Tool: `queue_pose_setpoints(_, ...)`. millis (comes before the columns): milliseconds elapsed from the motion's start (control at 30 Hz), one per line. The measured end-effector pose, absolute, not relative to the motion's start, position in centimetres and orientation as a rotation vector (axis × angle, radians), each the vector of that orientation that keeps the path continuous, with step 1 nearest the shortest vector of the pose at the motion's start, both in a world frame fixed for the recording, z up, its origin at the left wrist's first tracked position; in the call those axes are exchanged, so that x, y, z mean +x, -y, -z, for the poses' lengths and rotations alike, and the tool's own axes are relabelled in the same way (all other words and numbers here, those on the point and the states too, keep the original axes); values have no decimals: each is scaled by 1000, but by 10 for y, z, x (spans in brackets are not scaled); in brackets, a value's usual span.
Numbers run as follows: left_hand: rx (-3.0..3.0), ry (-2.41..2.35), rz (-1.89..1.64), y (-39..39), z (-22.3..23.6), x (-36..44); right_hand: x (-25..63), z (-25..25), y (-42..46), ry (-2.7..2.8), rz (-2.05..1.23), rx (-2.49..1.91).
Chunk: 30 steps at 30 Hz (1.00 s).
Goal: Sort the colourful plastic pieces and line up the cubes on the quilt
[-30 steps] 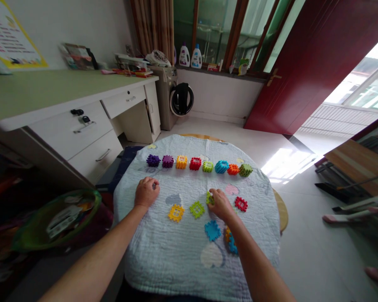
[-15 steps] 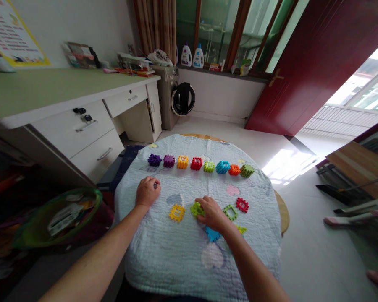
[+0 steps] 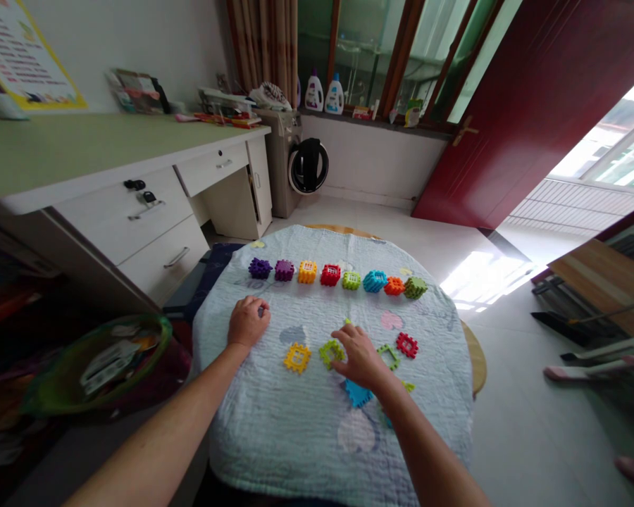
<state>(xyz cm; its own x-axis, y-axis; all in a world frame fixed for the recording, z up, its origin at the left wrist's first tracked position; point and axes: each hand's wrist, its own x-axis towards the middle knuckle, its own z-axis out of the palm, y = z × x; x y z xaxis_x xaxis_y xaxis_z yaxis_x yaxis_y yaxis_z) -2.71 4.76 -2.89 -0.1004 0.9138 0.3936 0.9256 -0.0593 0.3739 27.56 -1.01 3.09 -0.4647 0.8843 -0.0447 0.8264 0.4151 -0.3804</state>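
My left hand (image 3: 248, 322) rests on the cloth at the left, fingers curled in and nothing visible in them. My right hand (image 3: 358, 355) hovers low over the pieces, thumb and fingers apart. Just left of its thumb lies a light green square toy piece (image 3: 331, 353) with notched edges. A small bit of green (image 3: 347, 322) shows beyond the right fingertips; the rest is hidden. A yellow notched frame piece (image 3: 297, 358) lies between the hands. Right of the right hand are a green frame (image 3: 389, 357) and a red piece (image 3: 407, 345). A blue piece (image 3: 358, 393) is partly under the wrist.
Across the far part of the cloth-covered round table (image 3: 275, 436) runs a row of several coloured block cubes, among them a purple cube (image 3: 284, 270) and a red cube (image 3: 330, 274). A desk (image 3: 110, 151) and a green-rimmed basket (image 3: 163, 338) stand at the left.
My right hand has shifted slightly right and its fingers have come off the light green piece, which now shows more fully. The left hand has stayed put.
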Motion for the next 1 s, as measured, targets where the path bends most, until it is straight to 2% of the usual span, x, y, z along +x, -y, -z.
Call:
queue_pose_setpoints(200, -2094, 2142, 869, -47, 28, -27, 260, -30, 14, 2557, -563, -1486)
queue_pose_setpoints(433, -2094, 2124, 871, -48, 31, -28, 261, -17, 7, 2140, -752, -1624)
queue_pose_setpoints(600, -2091, 2133, 865, -48, 32, -28, 274, -12, 0, 2134, -417, -1646)
queue_pose_setpoints(700, -2093, 2134, 870, -48, 31, -28, 289, -14, -11, 2050, -343, -1771)
queue_pose_setpoints(867, -2087, 2138, 886, -48, 29, -27, 298, -11, -24, 2288, -505, -1789)
queue_pose_setpoints(1000, -2090, 2136, 889, -48, 29, -27, 295, -7, -27, 2252, -616, -1765)
